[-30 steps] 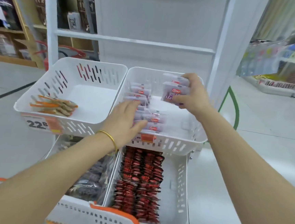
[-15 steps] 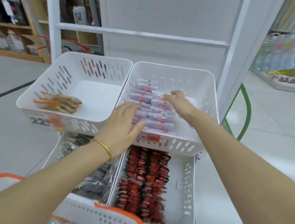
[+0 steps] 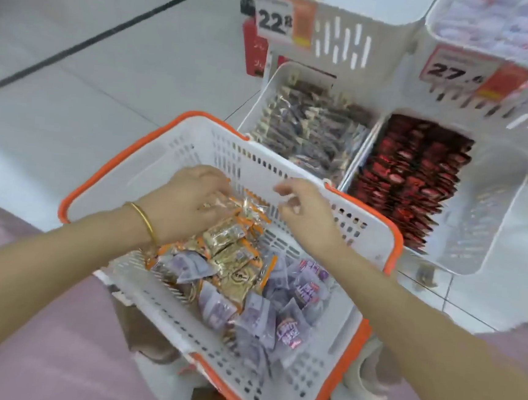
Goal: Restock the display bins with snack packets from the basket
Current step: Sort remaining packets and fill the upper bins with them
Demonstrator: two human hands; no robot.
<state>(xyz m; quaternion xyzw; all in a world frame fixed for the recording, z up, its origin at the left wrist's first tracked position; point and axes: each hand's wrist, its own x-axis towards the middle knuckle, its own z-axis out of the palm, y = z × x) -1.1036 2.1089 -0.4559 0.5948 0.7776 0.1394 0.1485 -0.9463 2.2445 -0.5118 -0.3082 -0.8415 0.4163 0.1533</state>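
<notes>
A white basket with an orange rim (image 3: 109,161) sits right below me. It holds orange-and-gold snack packets (image 3: 229,251) on the left and purple snack packets (image 3: 294,314) on the right. My left hand (image 3: 189,199), with a gold bangle at the wrist, is down in the basket, its fingers curled over the top orange-and-gold packets. My right hand (image 3: 306,213) hovers just beside it above the basket's far wall, fingers loosely curled and holding nothing. The upper left display bin (image 3: 344,37) and the upper right display bin (image 3: 488,101) show only their front walls.
Price tags reading 22.8 (image 3: 275,19) and 27 (image 3: 456,71) hang on the upper bins. Below them, one lower bin holds dark packets (image 3: 310,130) and the other red packets (image 3: 415,174). Grey tiled floor lies to the left.
My view has dropped from the upper bins to the basket. Both hands left the upper right bin and came down; the left now grips orange-and-gold packets, the right is empty.
</notes>
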